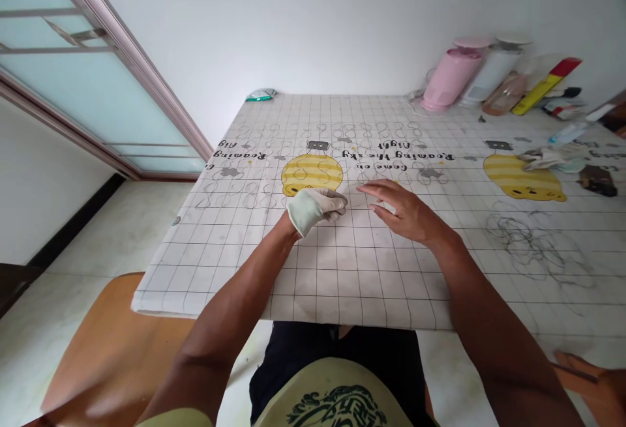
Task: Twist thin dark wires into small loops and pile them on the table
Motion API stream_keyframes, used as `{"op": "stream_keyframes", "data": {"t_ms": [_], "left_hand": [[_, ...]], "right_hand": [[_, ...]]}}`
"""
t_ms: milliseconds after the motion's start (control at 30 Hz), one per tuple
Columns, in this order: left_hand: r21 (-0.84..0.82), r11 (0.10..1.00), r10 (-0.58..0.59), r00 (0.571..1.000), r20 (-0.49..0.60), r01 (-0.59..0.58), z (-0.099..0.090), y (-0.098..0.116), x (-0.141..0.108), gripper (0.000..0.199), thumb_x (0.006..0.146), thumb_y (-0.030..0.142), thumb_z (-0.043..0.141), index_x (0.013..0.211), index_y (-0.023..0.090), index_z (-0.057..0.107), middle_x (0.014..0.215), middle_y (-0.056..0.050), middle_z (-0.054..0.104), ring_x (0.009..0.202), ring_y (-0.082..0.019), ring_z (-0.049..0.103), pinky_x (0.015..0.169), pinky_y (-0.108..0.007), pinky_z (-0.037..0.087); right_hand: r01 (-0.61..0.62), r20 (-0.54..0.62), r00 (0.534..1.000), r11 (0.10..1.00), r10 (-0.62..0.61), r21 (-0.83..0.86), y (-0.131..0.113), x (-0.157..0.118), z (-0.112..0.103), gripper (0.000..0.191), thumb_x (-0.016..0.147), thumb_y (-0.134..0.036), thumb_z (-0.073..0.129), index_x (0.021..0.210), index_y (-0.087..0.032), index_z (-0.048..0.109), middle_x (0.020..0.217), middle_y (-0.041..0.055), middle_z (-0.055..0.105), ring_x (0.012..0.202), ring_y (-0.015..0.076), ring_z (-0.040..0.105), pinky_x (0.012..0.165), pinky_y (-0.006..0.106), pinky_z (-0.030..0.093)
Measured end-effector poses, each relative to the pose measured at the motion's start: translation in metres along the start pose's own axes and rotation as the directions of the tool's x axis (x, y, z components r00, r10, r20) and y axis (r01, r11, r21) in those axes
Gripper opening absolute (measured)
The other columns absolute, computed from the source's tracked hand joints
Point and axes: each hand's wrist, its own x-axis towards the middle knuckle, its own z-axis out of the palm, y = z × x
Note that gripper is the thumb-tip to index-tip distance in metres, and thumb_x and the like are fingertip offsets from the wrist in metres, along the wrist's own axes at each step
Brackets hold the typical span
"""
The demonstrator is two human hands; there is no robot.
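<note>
My left hand (320, 206) wears a pale glove with grey fingertips. Its fingers are pinched together above the table, and whatever they hold is too small to make out. Bare and slightly curled, my right hand (398, 210) is just to the right, thumb and fingers apart, with nothing visible in it. A faint pale line shows in the gap between the hands. Beyond them, thin looped strands (212, 195) lie in rows on the checked tablecloth (337, 270). Farther right is a loose tangle of dark thin strands (525, 241).
Pink (450, 78) and white (491, 72) cylinders stand by the wall, near a yellow-red box (545, 88). A crumpled glove (552, 156) and dark block (597, 181) lie at right. A small packet (261, 94) sits at the far left corner; an orange chair (112, 342) stands below.
</note>
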Motion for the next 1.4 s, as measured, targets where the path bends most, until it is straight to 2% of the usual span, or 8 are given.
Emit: {"op": "stream_keyframes", "data": {"t_ms": [67,167,433,600,900,1133,1400], "left_hand": [[0.001,1.000,-0.011,0.999,0.036,0.011,-0.004,0.000,-0.001,0.007,0.084,0.016,0.079,0.087,0.011,0.075,0.075,-0.005,0.069,0.059,-0.009,0.059,0.059,-0.025,0.046],[0.028,0.999,-0.034,0.997,0.071,0.032,-0.006,0.002,-0.004,0.009,0.084,0.017,0.080,0.087,0.011,0.075,0.074,-0.005,0.069,0.059,-0.009,0.058,0.059,-0.026,0.045],[0.164,0.986,-0.046,0.997,0.061,0.035,-0.001,0.009,-0.010,0.007,0.084,0.013,0.076,0.090,0.011,0.078,0.075,-0.005,0.073,0.060,-0.010,0.063,0.061,-0.025,0.050],[0.234,0.972,-0.037,0.998,0.048,0.025,0.005,0.015,-0.015,0.009,0.083,0.009,0.073,0.091,0.011,0.078,0.075,-0.005,0.074,0.061,-0.010,0.064,0.062,-0.024,0.054],[0.366,0.931,-0.038,0.998,0.046,0.018,0.015,0.022,-0.021,0.016,0.081,0.009,0.070,0.093,0.014,0.080,0.075,-0.002,0.074,0.060,-0.009,0.065,0.058,-0.018,0.052],[0.349,0.937,-0.016,0.998,0.066,-0.008,0.015,0.016,-0.016,0.012,0.081,0.010,0.073,0.090,0.012,0.080,0.073,-0.001,0.072,0.058,-0.008,0.064,0.056,-0.018,0.051],[0.285,0.959,0.013,1.000,-0.009,-0.010,0.014,0.015,-0.013,0.007,0.082,0.013,0.074,0.088,0.012,0.078,0.074,-0.002,0.072,0.060,-0.008,0.063,0.057,-0.020,0.051]], "right_hand": [[0.031,0.022,0.999,0.999,-0.030,-0.039,0.002,-0.001,0.001,0.043,0.104,-0.022,0.056,0.145,-0.032,0.062,0.141,0.0084,0.065,0.130,0.0250,0.061,0.111,0.052,0.053],[0.064,0.023,0.998,0.997,-0.063,-0.043,0.005,-0.001,0.004,0.032,0.104,-0.023,0.058,0.133,-0.030,0.070,0.130,0.0083,0.071,0.121,0.0239,0.067,0.106,0.049,0.058],[0.110,0.009,0.994,0.994,-0.110,0.022,0.007,-0.003,0.007,0.017,0.102,-0.027,0.065,0.113,-0.026,0.079,0.110,0.0066,0.076,0.100,0.0219,0.073,0.089,0.041,0.064],[0.149,0.002,0.989,0.988,-0.149,0.033,0.005,-0.003,0.010,0.015,0.102,-0.028,0.066,0.108,-0.025,0.079,0.100,0.0057,0.076,0.092,0.0205,0.072,0.081,0.036,0.063],[0.154,-0.014,0.988,0.985,-0.155,-0.074,0.001,-0.002,0.017,0.016,0.104,-0.030,0.063,0.101,-0.022,0.077,0.088,0.0047,0.072,0.079,0.0176,0.067,0.070,0.033,0.057],[0.094,-0.061,0.993,0.984,-0.104,-0.148,-0.009,-0.001,0.026,0.021,0.105,-0.027,0.060,0.091,-0.020,0.074,0.083,0.0043,0.069,0.074,0.0168,0.063,0.066,0.032,0.052],[0.065,-0.126,0.988,0.977,-0.092,-0.204,-0.014,0.001,0.035,0.020,0.105,-0.026,0.060,0.089,-0.020,0.071,0.077,0.0030,0.065,0.069,0.0162,0.059,0.063,0.031,0.047]]}}
